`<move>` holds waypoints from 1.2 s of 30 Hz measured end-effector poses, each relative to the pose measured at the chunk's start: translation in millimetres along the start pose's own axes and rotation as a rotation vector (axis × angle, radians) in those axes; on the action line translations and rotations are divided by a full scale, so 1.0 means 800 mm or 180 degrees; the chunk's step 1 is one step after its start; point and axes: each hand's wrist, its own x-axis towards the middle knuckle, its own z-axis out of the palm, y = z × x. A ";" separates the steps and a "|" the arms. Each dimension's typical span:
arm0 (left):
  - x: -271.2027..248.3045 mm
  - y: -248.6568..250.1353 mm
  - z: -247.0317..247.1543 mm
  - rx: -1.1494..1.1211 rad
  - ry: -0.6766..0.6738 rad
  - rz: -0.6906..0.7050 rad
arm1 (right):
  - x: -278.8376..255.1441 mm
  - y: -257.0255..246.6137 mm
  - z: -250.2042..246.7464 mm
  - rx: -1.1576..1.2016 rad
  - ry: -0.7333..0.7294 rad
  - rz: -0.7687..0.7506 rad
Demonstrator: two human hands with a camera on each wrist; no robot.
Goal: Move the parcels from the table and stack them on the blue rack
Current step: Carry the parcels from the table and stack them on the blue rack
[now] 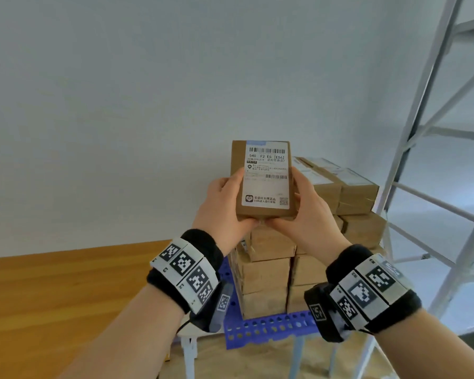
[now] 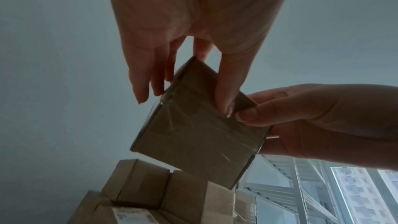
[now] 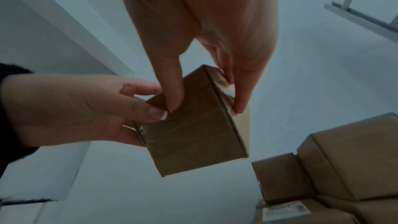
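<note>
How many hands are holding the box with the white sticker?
2. The left hand grips the parcel on its left side, the right hand on its right, above the stacked parcels on the blue rack. None hidden.

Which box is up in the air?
The labelled parcel, held between the left hand and right hand. All the other parcels sit stacked on the blue rack.

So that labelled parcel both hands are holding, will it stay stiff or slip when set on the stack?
The parcel looks like rigid cardboard with crisp edges, so probably stiff. The left hand and right hand hold it by fingertips, suggesting it is light. Glossy tape on its underside may slide slightly on the stacked parcels.
</note>
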 end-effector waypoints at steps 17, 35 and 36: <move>0.098 -0.035 0.111 0.0287 -0.0369 -0.0658 | 0.102 0.129 -0.009 -0.1532 -0.0511 -0.0095; 0.130 -0.034 0.151 0.0487 -0.0191 -0.0807 | 0.157 0.238 -0.080 -0.1945 -0.0571 0.0377; 0.133 -0.032 0.153 0.0465 -0.0161 -0.0830 | 0.159 0.246 -0.085 -0.1980 -0.0638 0.0431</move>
